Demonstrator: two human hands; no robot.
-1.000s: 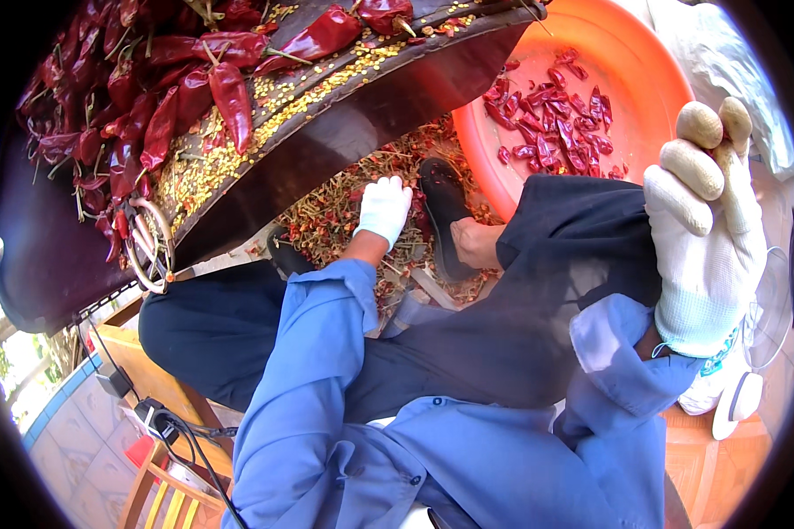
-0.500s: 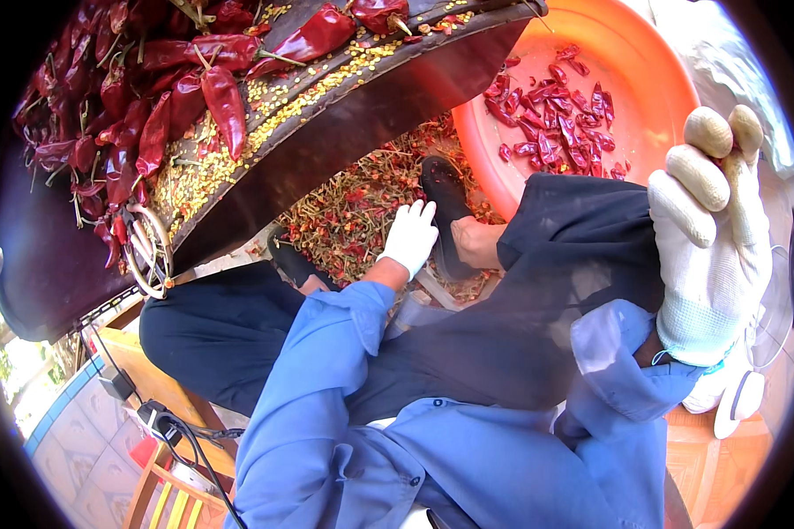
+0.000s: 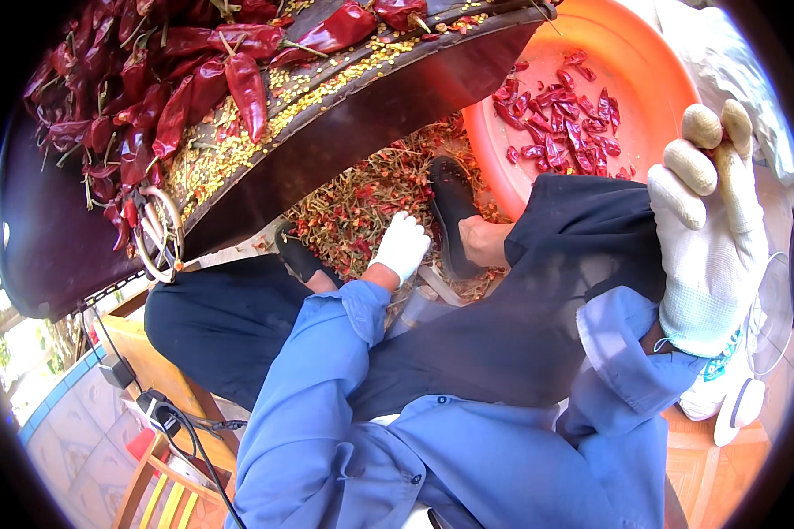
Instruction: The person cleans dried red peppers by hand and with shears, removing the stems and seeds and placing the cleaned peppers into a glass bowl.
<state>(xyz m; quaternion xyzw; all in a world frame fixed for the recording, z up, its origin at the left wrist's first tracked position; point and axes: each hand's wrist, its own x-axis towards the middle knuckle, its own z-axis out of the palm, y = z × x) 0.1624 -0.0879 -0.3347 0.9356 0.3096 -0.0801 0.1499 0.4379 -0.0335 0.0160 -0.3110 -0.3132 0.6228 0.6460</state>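
Note:
My left hand, in a white glove, hovers over the floor litter between my knees. Its fingers are curled in, and whatever they may hold is hidden. Raised at the right is my right hand, in a white glove with beige-coated fingers. Those fingers are bent and pressed together; a dark speck shows between the tips, too small to name. Past my right knee, torn red pepper pieces lie in an orange basin. Whole dried red chilli peppers are heaped on a dark surface at the upper left.
Yellow seeds line the surface's near edge, where a looped handle sticks out. Stems and red scraps cover the floor around my shoes. A black cable hangs at the lower left beside a wooden chair. White sacking lies beyond the basin.
The fingers of my left hand have gone from stretched out to curled, with the hand slightly lower. My right hand keeps nearly the same raised pose. The view has shifted slightly.

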